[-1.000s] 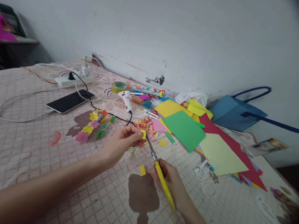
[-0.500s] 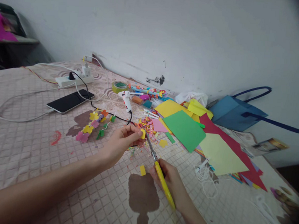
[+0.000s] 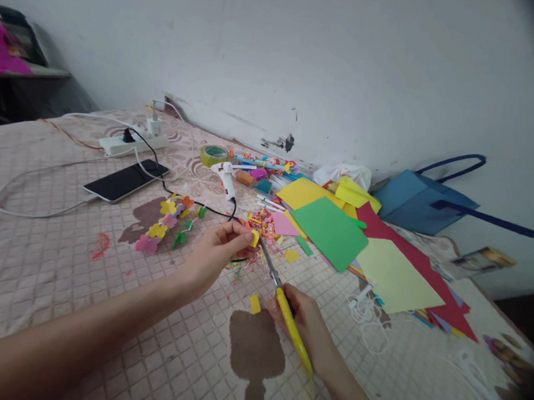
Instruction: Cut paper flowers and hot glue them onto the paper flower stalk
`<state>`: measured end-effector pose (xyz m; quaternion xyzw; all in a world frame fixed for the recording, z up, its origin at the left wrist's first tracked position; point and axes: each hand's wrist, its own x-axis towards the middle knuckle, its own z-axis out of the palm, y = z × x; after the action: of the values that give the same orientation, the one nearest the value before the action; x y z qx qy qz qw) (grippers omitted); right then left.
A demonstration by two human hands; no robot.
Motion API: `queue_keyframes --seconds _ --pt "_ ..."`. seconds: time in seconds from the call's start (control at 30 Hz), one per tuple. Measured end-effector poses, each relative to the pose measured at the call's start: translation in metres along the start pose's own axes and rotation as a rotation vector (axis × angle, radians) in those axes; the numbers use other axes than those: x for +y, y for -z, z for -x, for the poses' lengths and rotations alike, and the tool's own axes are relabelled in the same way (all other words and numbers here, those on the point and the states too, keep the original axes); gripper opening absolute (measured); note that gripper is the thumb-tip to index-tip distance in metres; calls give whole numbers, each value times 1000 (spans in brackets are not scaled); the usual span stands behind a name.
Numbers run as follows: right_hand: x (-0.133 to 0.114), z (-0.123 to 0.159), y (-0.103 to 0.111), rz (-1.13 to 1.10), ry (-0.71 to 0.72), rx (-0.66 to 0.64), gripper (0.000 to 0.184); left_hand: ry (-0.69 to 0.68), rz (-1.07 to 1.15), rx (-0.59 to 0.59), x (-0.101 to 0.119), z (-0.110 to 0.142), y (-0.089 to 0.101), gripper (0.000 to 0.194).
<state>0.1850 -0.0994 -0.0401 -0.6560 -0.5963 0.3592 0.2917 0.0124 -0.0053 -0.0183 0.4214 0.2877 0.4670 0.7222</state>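
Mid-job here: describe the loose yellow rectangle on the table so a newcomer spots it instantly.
Find the large brown patch on the tablecloth at the bottom centre of the view. At its far edge, just left of the right hand, lies a small yellow rectangle. It rests untouched on the tablecloth, unlike the yellow piece pinched in the left hand.

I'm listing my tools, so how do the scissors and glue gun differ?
The scissors are in the right hand; the glue gun is on the table. The scissors are yellow and metal; the glue gun is mostly white. The glue gun has a cord; the scissors none. Both are hand tools.
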Motion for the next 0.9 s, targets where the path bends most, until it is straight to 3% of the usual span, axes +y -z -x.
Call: queue_keyframes --seconds 0.63,0.9 --pt "11 -4 -2 -20 4 15 31 -15 -23 22 1 -4 2 17" --pt "0 0 3 -142 -8 -78 39 -8 -45 -11 3 -6 4 17"
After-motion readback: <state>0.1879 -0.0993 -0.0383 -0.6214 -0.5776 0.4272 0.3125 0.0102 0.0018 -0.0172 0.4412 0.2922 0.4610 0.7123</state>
